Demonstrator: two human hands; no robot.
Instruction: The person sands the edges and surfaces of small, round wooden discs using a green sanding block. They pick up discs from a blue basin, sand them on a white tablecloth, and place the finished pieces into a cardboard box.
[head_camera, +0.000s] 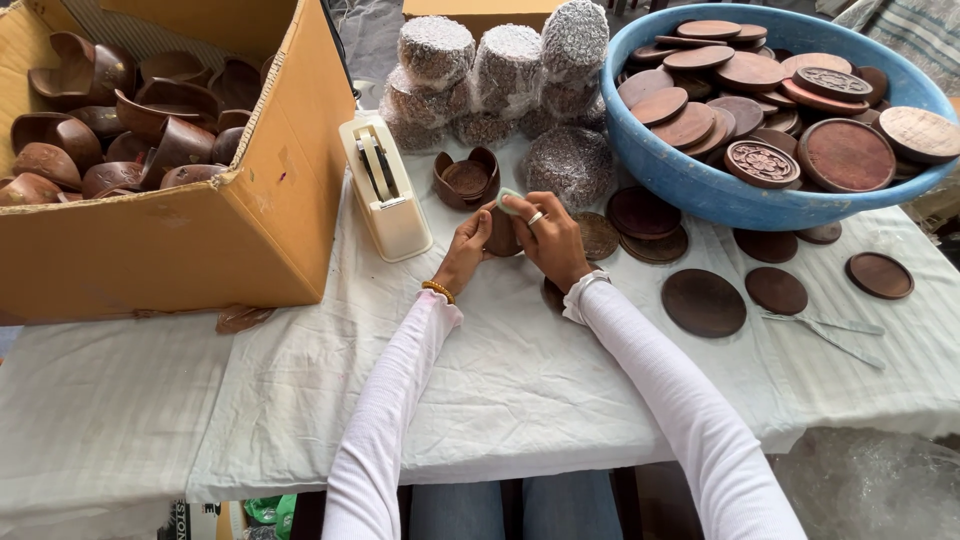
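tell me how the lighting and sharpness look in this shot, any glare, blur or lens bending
Head view: soft, even daylight with faint shadows under the blue basin; no harsh glare, though the wrapped bundles glint slightly; both hands, left hand and right hand, are sharp; wide-angle bending curves the cardboard box and the table edges.

both arms stretched forward in white sleeves, left hand (466, 246) and right hand (548, 240) close together, fingers curled
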